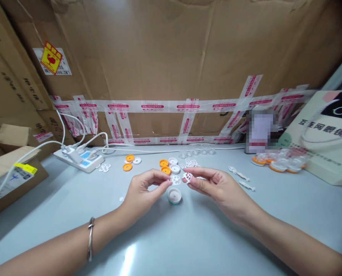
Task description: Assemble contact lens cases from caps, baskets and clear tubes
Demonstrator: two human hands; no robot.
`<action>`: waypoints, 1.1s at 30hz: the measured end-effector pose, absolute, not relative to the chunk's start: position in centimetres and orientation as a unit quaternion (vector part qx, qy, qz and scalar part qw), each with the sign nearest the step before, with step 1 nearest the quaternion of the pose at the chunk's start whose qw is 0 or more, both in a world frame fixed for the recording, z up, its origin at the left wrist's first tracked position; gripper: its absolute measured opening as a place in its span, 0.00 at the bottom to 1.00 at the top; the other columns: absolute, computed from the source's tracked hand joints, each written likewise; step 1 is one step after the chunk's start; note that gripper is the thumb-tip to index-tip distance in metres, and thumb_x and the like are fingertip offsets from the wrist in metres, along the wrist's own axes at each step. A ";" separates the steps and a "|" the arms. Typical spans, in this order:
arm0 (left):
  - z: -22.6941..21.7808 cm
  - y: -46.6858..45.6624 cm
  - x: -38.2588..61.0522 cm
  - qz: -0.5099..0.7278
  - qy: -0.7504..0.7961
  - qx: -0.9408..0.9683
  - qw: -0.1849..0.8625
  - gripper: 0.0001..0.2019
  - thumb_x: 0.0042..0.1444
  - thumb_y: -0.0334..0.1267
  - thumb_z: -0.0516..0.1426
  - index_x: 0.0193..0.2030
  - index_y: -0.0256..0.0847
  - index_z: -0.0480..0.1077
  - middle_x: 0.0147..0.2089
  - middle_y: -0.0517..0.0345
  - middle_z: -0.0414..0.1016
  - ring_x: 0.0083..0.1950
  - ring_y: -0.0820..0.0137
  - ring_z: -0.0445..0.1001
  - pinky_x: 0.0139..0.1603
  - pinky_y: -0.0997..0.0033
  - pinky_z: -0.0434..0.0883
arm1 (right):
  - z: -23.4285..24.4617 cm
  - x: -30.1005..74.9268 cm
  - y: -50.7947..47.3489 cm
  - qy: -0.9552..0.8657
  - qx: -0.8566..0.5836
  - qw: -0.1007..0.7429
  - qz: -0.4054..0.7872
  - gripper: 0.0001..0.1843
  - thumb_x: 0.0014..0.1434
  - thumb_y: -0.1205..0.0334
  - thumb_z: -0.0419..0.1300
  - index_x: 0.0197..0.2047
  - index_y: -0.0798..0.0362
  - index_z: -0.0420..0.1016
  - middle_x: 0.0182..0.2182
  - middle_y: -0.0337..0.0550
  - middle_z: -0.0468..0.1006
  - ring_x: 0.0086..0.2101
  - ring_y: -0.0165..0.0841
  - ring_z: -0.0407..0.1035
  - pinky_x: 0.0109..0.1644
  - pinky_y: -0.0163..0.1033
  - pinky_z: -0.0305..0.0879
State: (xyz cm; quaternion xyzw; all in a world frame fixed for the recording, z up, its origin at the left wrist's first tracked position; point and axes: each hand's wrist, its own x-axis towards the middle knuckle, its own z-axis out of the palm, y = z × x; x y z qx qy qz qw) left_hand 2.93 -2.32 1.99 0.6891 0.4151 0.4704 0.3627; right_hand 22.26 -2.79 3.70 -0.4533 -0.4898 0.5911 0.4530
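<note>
Between thumb and fingers, my left hand (147, 188) pinches a small flat white plastic piece with cut-outs (175, 180). Facing it, my right hand (213, 186) grips a second white openwork piece (187, 177) by its edge. A narrow gap separates the two pieces. Just below them on the table stands a round white cup with a green base (174, 196). Behind my hands lie orange rings (165, 170) and white rings (175, 169), with more white openwork pieces (191, 163) partly hidden by my right hand.
A power strip (83, 158) with white cables lies at left, near an open carton (12, 180). White strips (247, 186) and clear-topped orange discs (278, 165) lie right, beside a printed box (320, 142). Clear cups (198, 151) line the taped cardboard wall (165, 57).
</note>
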 end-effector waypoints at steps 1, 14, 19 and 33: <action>2.0 -2.3 3.0 0.470 0.415 0.685 0.371 0.03 0.50 0.33 0.59 0.32 0.37 0.72 0.33 0.57 0.78 0.34 0.73 0.76 0.38 0.77 0.73 | 3.8 22.2 -2.8 -0.489 -0.454 0.456 0.589 0.17 0.41 0.57 0.68 0.37 0.49 0.79 0.34 0.39 0.80 0.36 0.32 0.73 0.45 0.39 0.68; 2.5 -3.2 3.5 0.506 0.383 0.647 0.422 0.04 0.46 0.33 0.61 0.27 0.37 0.70 0.31 0.55 0.77 0.34 0.69 0.76 0.38 0.72 0.74 | 3.3 21.2 -3.4 -0.630 -0.405 0.550 0.370 0.08 0.42 0.62 0.68 0.30 0.46 0.79 0.33 0.39 0.72 0.33 0.31 0.67 0.36 0.38 0.66; 2.7 -3.5 3.4 0.517 0.344 0.675 0.398 0.02 0.48 0.30 0.60 0.28 0.37 0.70 0.31 0.56 0.77 0.34 0.71 0.76 0.38 0.73 0.74 | 3.2 21.0 -3.6 -0.638 -0.363 0.537 0.415 0.08 0.43 0.64 0.67 0.31 0.46 0.78 0.34 0.40 0.74 0.37 0.32 0.69 0.39 0.38 0.68; 2.4 -3.8 3.3 0.516 0.295 0.748 0.295 0.04 0.51 0.25 0.58 0.30 0.37 0.70 0.32 0.54 0.78 0.35 0.70 0.77 0.39 0.71 0.75 | 3.8 20.9 -3.7 -0.562 -0.398 0.453 0.566 0.16 0.38 0.58 0.70 0.32 0.52 0.72 0.25 0.34 0.72 0.28 0.27 0.69 0.34 0.35 0.67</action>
